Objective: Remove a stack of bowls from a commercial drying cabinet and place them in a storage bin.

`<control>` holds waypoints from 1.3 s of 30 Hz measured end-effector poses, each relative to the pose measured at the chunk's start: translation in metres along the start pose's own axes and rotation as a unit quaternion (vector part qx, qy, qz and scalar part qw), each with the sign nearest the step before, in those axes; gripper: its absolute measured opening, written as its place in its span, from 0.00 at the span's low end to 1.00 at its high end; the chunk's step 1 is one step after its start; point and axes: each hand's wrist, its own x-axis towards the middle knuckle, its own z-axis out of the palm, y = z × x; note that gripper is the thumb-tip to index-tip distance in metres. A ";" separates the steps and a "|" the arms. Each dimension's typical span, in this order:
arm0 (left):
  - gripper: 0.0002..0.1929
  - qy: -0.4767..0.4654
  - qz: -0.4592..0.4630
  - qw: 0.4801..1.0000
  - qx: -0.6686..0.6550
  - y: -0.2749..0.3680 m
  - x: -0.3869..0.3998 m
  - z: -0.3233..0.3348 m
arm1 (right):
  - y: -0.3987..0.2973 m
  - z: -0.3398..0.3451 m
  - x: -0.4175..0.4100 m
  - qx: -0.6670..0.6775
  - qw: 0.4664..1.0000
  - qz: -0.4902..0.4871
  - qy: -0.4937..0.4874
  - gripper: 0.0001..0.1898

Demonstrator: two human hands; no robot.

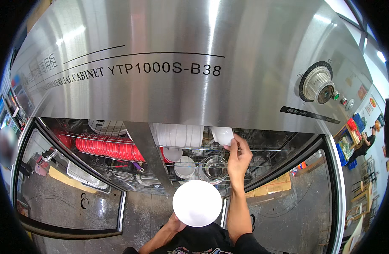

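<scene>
My left hand (pixel 176 223) grips the rim of a round white bowl (pixel 197 203) in front of my body; its white inside faces the camera. My right hand (pixel 240 155) reaches into a stainless steel disinfection cabinet (pixel 169 92), its fingers closed on the edge of a small white bowl (pixel 222 136) at the upper wire rack (pixel 261 148). Left of that bowl stands a row of white plates (pixel 180 135), set on edge. Below my right hand sit stacked glass bowls (pixel 216 168) and white bowls (pixel 185 167) on a lower shelf.
Two glass doors (pixel 69 190) (pixel 335 190) stand swung out on either side. A steel post (pixel 150 155) divides the cabinet front. Red bowls (pixel 109 148) line the left rack. A timer knob (pixel 318 85) juts from the panel. Far right, a person (pixel 367 143) is near crates.
</scene>
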 end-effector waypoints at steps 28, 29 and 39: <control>0.58 0.002 0.006 1.000 -0.002 -0.008 0.016 0.000 | -0.021 -0.071 -0.099 0.298 0.949 0.042 -0.089 0.12; 0.61 0.002 0.006 1.000 0.001 -0.006 0.016 0.002 | -0.020 -0.073 -0.099 0.267 0.958 -0.004 -0.108 0.11; 0.70 -0.030 0.003 1.000 0.009 0.011 0.025 0.023 | -0.066 -0.065 -0.086 -0.030 0.931 -0.213 -0.296 0.04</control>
